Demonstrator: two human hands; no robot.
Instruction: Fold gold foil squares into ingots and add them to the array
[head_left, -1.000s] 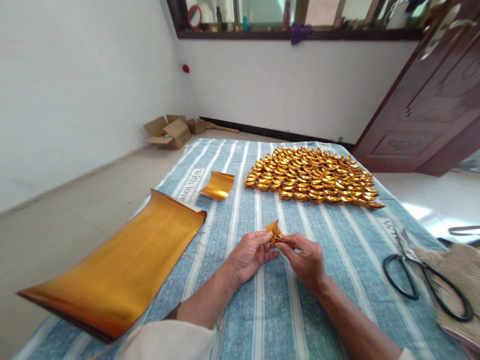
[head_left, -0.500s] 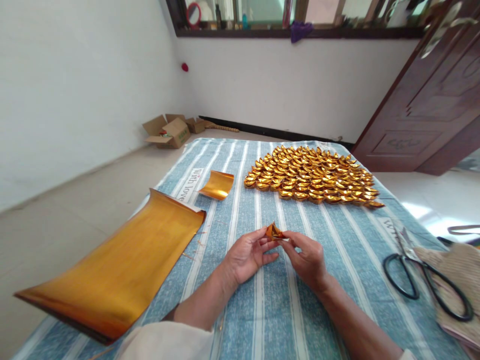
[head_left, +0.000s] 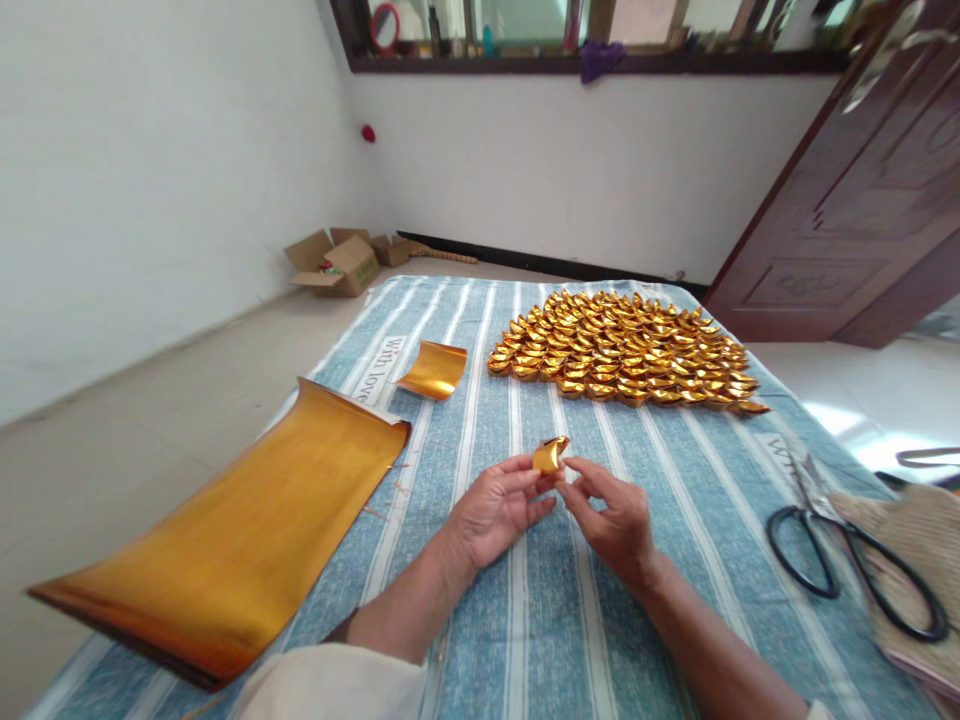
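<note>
Between my two hands is a small folded piece of gold foil paper (head_left: 550, 457), its smooth curved side facing me. My left hand (head_left: 501, 508) pinches it from the left with thumb and fingertips. From the right, the thumb and fingertips of my right hand (head_left: 609, 508) close on its lower right edge. Beyond the hands, several rows of folded gold paper ingots (head_left: 622, 350) lie packed together on the striped cloth. A large stack of gold foil sheets (head_left: 240, 520) lies to my left, and a small curled gold sheet (head_left: 435, 370) rests past its far end.
Black-handled scissors (head_left: 825, 530) lie at the right, partly over a beige knitted cloth (head_left: 900, 560). The blue striped cloth (head_left: 480, 620) covers the table. On the floor at far left stand open cardboard boxes (head_left: 337, 265). A wooden door (head_left: 832, 210) is at the right.
The gold paper piece has turned in my fingers: its pointed open folds faced me before, and now a smooth curved side shows. Both hands stay in nearly the same place.
</note>
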